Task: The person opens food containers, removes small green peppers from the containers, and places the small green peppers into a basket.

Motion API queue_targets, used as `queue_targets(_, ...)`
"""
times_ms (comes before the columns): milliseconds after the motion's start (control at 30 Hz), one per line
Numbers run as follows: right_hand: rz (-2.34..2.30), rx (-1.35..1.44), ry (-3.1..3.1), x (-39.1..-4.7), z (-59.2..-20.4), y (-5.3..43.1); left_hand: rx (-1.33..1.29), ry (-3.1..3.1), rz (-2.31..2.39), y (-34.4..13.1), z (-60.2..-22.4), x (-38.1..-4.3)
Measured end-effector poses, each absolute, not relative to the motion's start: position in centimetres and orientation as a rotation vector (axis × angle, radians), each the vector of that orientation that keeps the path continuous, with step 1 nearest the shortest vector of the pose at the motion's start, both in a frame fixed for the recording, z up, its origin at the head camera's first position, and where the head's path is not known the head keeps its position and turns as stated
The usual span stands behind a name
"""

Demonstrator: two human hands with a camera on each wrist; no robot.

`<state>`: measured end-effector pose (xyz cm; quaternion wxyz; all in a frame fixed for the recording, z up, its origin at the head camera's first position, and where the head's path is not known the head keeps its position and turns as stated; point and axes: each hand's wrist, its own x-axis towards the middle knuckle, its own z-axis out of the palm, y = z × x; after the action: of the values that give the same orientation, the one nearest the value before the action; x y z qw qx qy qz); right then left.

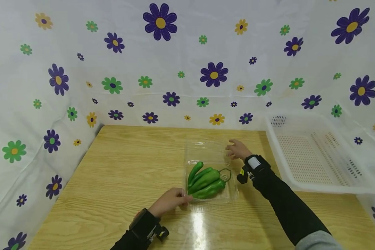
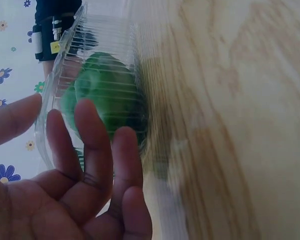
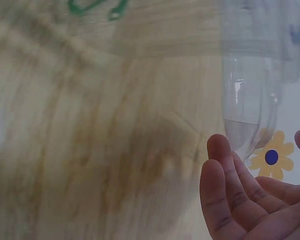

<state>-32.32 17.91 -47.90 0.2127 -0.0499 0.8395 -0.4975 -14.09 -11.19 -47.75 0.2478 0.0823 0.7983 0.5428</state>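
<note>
Several green peppers (image 1: 207,180) lie in a clear plastic clamshell box (image 1: 232,196) on the table, its lid (image 1: 203,151) raised behind them. At the box's front left corner is my left hand (image 1: 175,199); its thumb meets the rim and its curled fingers lie along the outer wall. The left wrist view shows this hand (image 2: 90,185) close up, the peppers (image 2: 102,90) blurred behind the ribbed plastic. My right hand (image 1: 238,149) is by the lid's right edge. In the right wrist view, its fingertips reach the lid (image 3: 240,100) while the thumb stands apart.
On the right side of the wooden table (image 1: 137,159) stands a white perforated basket (image 1: 275,152), just beyond my right forearm. A white cloth with printed flowers (image 1: 181,55) rises behind the table and along both sides.
</note>
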Motion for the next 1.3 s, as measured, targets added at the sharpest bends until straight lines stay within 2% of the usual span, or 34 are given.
queue_targets(167,-1.318,-0.331,2.352,-36.8,-55.5,20.8,0.303,2.177,1.459,-11.5,-47.8,-14.2)
queue_targets(200,-1.259,-0.379,2.402,-36.8,-55.6,21.0,0.317,2.186,1.446,-11.6,-47.8,-14.2)
queue_targets(300,-1.010,-0.528,2.707,-33.4,-52.2,19.9,0.334,2.294,1.343,-11.9,-47.6,-14.1)
queue_targets(433,-0.595,-0.952,3.142,-26.8,-45.6,17.0,0.377,2.726,1.060,-12.3,-46.8,-13.7)
queue_targets(533,-0.422,-1.434,3.171,-23.9,-43.9,15.4,0.506,3.089,0.806,-12.5,-46.0,-14.0)
queue_targets(633,-0.332,-1.706,2.998,-21.8,-43.2,13.8,0.775,3.234,0.624,-12.4,-45.3,-14.8)
queue_targets(767,-0.230,-1.755,2.882,-20.6,-43.8,12.7,1.158,3.151,0.474,-12.0,-45.0,-15.8)
queue_targets(900,-0.140,-1.672,2.883,-20.2,-44.8,12.7,1.345,3.095,0.325,-11.5,-45.4,-16.4)
queue_targets(1067,-0.100,-1.576,2.865,-20.2,-45.2,13.0,1.340,2.980,0.381,-11.3,-45.8,-16.3)
queue_targets(1300,-0.080,-1.591,2.886,-20.8,-45.6,12.2,1.284,2.920,0.448,-11.9,-46.5,-16.2)
